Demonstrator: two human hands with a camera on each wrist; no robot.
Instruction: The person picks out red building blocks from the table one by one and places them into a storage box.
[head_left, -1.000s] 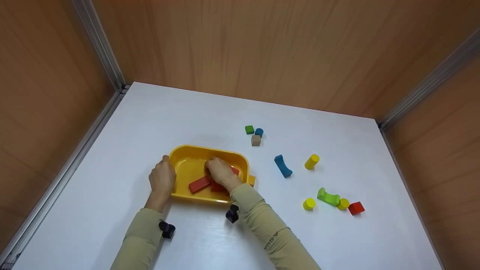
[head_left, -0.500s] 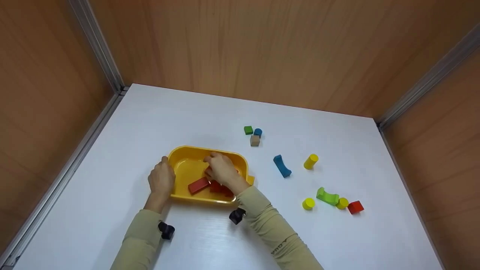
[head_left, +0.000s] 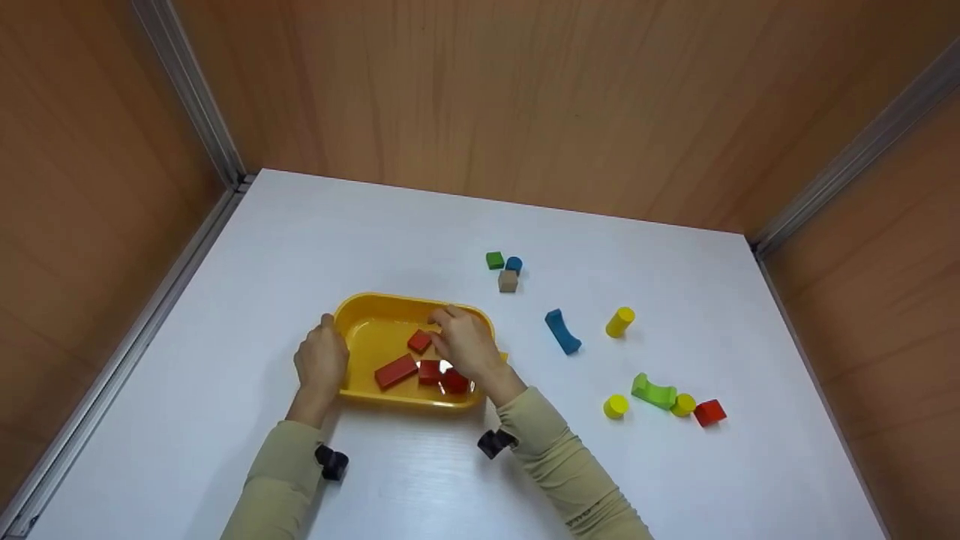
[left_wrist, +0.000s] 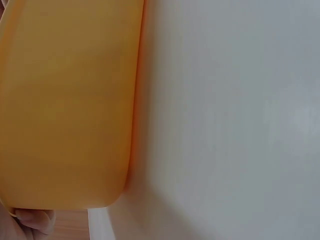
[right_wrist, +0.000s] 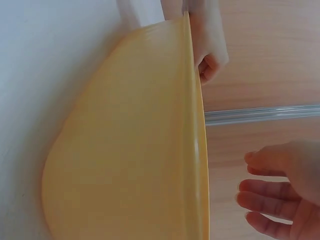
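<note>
In the head view a yellow plastic tray sits on the white table. My left hand grips its left rim; the left wrist view shows mostly the tray's outer wall. Over the tray's right part is my right hand, its fingers loosely bent and apart. Nothing lies between those fingers in the right wrist view. Inside the tray are a small red block, a longer red block and more red blocks partly under glare near my right hand.
Behind the tray stand a green cube, a blue cylinder and a wooden cube. Rightward lie a blue arch block, a yellow cylinder, another yellow cylinder, a green arch block and a red cube.
My right hand has lifted away from the blocks and moved right, leaving the small red block uncovered in the tray. The left hand keeps its grip on the rim.
</note>
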